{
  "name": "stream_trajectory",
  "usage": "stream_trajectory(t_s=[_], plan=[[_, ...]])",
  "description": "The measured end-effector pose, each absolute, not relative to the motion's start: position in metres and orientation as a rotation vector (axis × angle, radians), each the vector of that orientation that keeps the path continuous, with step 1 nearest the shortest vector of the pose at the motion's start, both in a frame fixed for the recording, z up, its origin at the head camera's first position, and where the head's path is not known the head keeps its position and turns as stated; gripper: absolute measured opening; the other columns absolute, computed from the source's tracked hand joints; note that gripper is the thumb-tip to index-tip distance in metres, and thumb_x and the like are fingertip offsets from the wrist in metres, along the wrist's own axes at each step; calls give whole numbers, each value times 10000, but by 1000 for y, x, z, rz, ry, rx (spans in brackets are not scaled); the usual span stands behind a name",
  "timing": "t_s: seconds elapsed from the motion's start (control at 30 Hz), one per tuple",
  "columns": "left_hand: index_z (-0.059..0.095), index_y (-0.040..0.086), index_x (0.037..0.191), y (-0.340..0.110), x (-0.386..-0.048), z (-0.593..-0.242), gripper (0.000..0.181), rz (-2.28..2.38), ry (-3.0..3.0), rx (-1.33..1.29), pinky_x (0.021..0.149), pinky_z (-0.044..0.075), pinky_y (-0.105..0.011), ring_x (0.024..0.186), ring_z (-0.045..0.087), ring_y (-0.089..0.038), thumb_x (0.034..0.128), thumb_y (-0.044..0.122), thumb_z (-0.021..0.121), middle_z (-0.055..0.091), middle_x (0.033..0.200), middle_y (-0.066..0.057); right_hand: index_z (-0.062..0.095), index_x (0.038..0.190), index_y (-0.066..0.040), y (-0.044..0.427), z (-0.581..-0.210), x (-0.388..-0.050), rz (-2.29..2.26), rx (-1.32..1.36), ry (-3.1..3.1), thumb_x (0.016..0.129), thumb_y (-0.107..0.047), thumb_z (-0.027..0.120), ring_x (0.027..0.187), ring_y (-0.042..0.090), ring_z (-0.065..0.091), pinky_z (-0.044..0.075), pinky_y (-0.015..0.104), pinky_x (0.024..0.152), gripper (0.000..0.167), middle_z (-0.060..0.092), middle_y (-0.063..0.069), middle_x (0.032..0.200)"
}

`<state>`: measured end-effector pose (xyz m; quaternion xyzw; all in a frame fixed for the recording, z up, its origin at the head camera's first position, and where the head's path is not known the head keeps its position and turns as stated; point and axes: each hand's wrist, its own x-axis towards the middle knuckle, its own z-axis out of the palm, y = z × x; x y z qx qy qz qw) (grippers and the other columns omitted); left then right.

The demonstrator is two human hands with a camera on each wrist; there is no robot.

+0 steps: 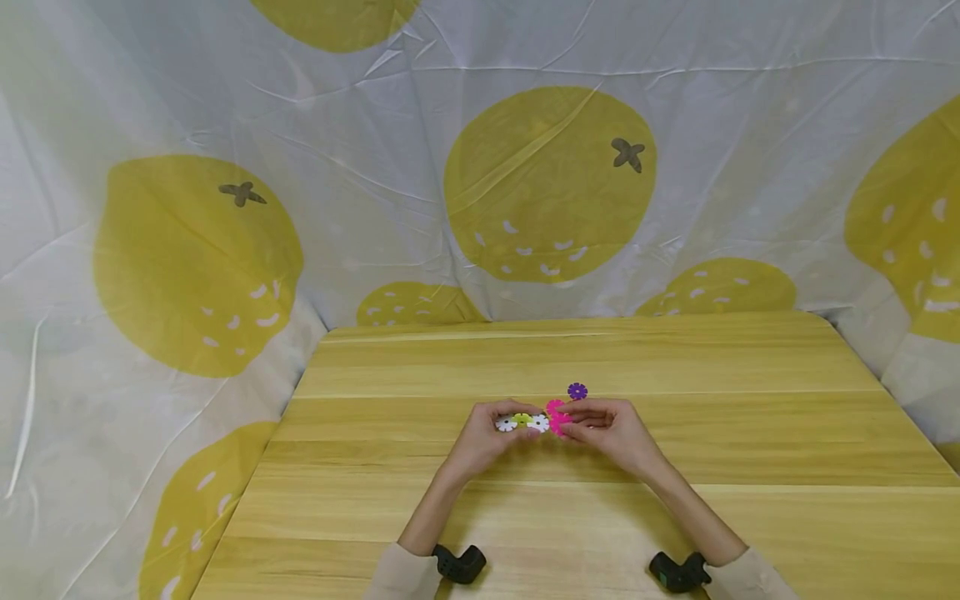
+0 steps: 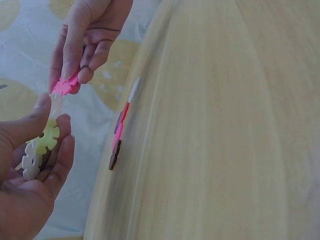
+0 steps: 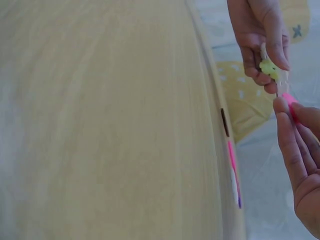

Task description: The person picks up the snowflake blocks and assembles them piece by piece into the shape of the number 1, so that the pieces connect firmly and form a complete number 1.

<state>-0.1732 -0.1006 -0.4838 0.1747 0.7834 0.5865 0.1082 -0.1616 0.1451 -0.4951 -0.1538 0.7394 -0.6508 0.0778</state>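
My left hand grips a short row of joined, notched flower-shaped plastic discs. The row has a white disc, a yellow-green disc and a second white disc. My right hand pinches a pink disc between thumb and fingers. The pink disc's edge meets the end white disc; whether their slots interlock I cannot tell. Both hands are above the table, close together. Fingers cover part of the pink disc and of the row.
Loose discs lie on the wooden table beyond the hands: a purple disc, plus a dark brown disc, a red disc and a white disc. Behind hangs a lemon-print cloth. Black devices sit at the wrists.
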Motion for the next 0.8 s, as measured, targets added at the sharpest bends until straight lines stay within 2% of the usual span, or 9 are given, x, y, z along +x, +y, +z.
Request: stream_trajectory(t_s=[0.17,0.47,0.63,0.8], plan=[[796,90,1142,-99,-173,-483,238,1723,2307,505,703,496,-177,877,598,-86,904,97,792,766,1188,-135,744,1192,37,144,-496,-161,-1970,-443,2216,925,-74,771,908,324,788,632,412,794,290,754,268,1122],[803,75,1126,-100,-173,-482,223,1748,2277,504,721,521,-180,900,642,-81,906,114,795,776,1170,-138,720,1227,68,142,-496,-158,-2031,-451,2149,942,-68,749,910,390,775,615,452,811,317,743,292,1129],[801,44,1120,-101,-174,-485,221,1777,2266,513,746,524,-179,935,664,-73,906,98,793,778,1150,-159,691,1230,128,138,-495,-155,-2122,-484,2060,949,-21,724,910,339,784,602,470,820,320,716,324,1157],[792,10,1125,-99,-175,-487,228,1809,2232,505,703,494,-173,853,613,-65,916,100,787,768,1140,-205,696,1221,128,136,-494,-155,-2153,-479,2052,945,-21,729,890,267,795,601,482,809,316,728,298,1144]])
